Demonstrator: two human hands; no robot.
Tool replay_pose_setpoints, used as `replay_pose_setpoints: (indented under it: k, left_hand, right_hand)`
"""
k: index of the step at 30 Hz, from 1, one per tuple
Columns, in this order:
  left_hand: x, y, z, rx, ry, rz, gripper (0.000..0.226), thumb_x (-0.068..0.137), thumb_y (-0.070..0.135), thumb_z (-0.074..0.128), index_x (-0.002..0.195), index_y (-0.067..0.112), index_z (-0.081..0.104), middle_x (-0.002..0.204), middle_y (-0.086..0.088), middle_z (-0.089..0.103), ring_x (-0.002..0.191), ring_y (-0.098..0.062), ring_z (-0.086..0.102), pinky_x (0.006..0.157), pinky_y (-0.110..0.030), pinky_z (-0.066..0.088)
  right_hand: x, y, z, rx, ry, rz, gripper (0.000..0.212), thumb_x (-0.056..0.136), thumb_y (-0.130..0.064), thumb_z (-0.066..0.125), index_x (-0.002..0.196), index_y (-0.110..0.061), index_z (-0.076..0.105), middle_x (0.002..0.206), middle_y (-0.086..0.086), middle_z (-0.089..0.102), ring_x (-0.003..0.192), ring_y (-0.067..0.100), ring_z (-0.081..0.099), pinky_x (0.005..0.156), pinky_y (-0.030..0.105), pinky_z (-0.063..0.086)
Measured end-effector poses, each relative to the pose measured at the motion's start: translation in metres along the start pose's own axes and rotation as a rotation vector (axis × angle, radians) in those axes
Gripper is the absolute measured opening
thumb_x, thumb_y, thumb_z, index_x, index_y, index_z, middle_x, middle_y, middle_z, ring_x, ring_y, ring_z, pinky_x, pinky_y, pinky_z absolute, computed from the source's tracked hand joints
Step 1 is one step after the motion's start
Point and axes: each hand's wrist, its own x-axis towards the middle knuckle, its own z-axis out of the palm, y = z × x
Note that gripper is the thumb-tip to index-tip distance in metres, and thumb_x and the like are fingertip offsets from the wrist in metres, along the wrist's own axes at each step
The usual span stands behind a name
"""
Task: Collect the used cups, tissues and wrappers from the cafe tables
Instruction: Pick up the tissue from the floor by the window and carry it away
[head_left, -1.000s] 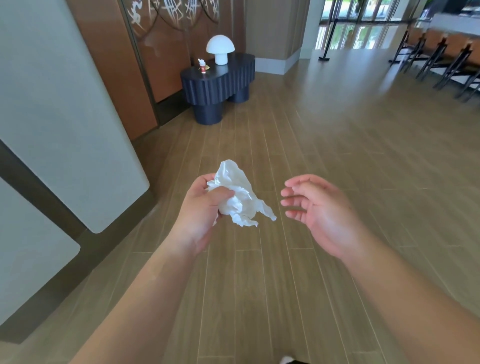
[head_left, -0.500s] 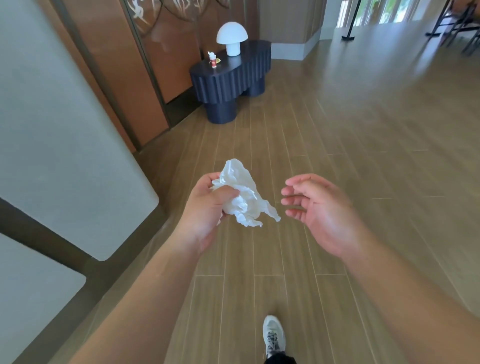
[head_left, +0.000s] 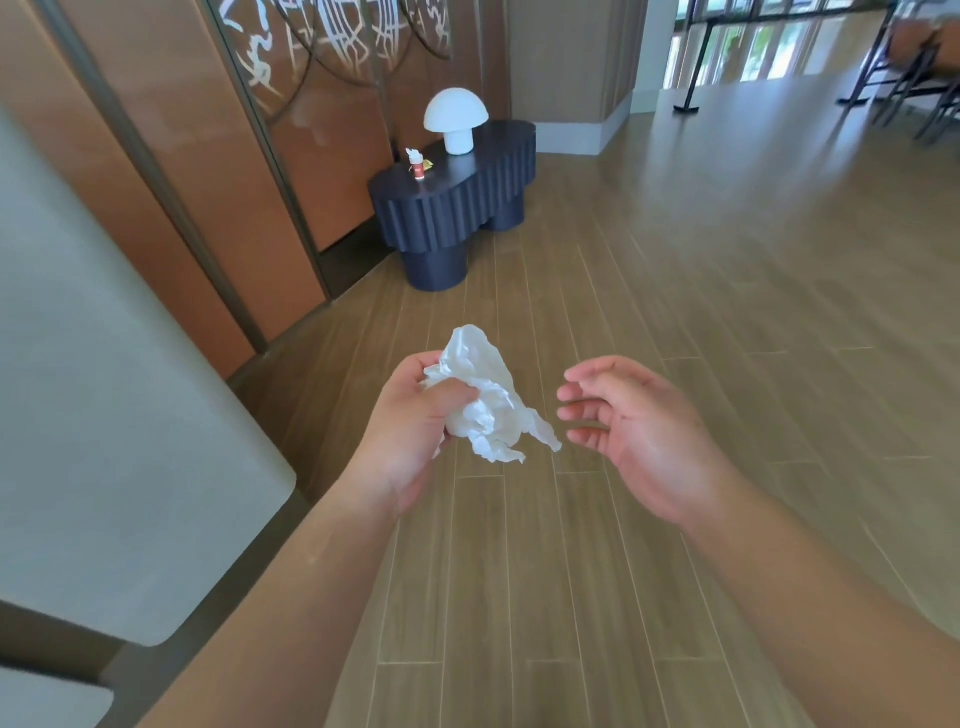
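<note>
White mushroom lamp (head_left: 456, 120) on a dark fluted side table (head_left: 457, 202), plank floor (head_left: 727, 322) around.

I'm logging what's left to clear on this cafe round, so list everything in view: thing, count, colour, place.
crumpled tissue: one, white, held in the left hand above the floor
small cup: one, red and white, with white paper sticking out of its top, on the dark side table
wrapper: one, yellowish, just beside the cup; too small to tell more
mushroom lamp: one, white, on the side table behind the cup
side table: one, dark navy, ribbed, by the orange wall panels
chairs: several, dark frames, far right; count unclear
floor: wood planks, brown
left hand: fingers curled round the tissue
right hand: holds nothing, fingers relaxed, beside the tissue
</note>
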Motion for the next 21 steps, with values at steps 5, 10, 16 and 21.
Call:
replay_pose_setpoints:
  k: [5, 10, 16, 21]
  left_hand:
    - [0.067, -0.001, -0.025, -0.013, -0.003, -0.025, 0.046, 0.072, 0.017, 0.07, 0.118, 0.017, 0.063, 0.095, -0.003, 0.079, 0.081, -0.018, 0.075, 0.068, -0.03, 0.057]
    - [0.157, 0.003, -0.067, -0.024, -0.003, -0.037, 0.048, 0.07, 0.02, 0.07, 0.117, 0.019, 0.064, 0.093, -0.001, 0.078, 0.08, -0.017, 0.073, 0.072, -0.033, 0.053]
    - [0.281, 0.03, -0.134, -0.043, -0.016, -0.041, 0.049, 0.071, 0.019, 0.07, 0.119, 0.018, 0.063, 0.098, -0.002, 0.079, 0.084, -0.019, 0.076, 0.079, -0.038, 0.057]
    - [0.369, 0.056, -0.182, -0.055, -0.038, -0.033, 0.038, 0.083, 0.01, 0.068, 0.119, 0.017, 0.063, 0.107, -0.008, 0.078, 0.091, -0.025, 0.076, 0.081, -0.039, 0.057]
  right_hand:
    - [0.067, 0.008, 0.021, -0.006, 0.019, 0.019, 0.029, 0.094, -0.005, 0.054, 0.077, -0.021, 0.072, 0.081, 0.0, 0.07, 0.074, 0.015, 0.066, 0.066, 0.03, 0.053]
    - [0.153, 0.017, 0.059, -0.035, 0.039, 0.014, 0.028, 0.094, -0.006, 0.054, 0.079, -0.021, 0.072, 0.083, 0.001, 0.07, 0.076, 0.015, 0.066, 0.067, 0.03, 0.053]
    - [0.272, 0.017, 0.124, -0.046, 0.074, 0.013, 0.026, 0.095, -0.007, 0.054, 0.081, -0.02, 0.071, 0.083, 0.001, 0.071, 0.076, 0.015, 0.066, 0.069, 0.032, 0.052]
    - [0.355, 0.01, 0.173, -0.043, 0.07, -0.021, 0.028, 0.095, -0.009, 0.055, 0.079, -0.023, 0.073, 0.083, 0.0, 0.071, 0.076, 0.014, 0.067, 0.067, 0.03, 0.053]
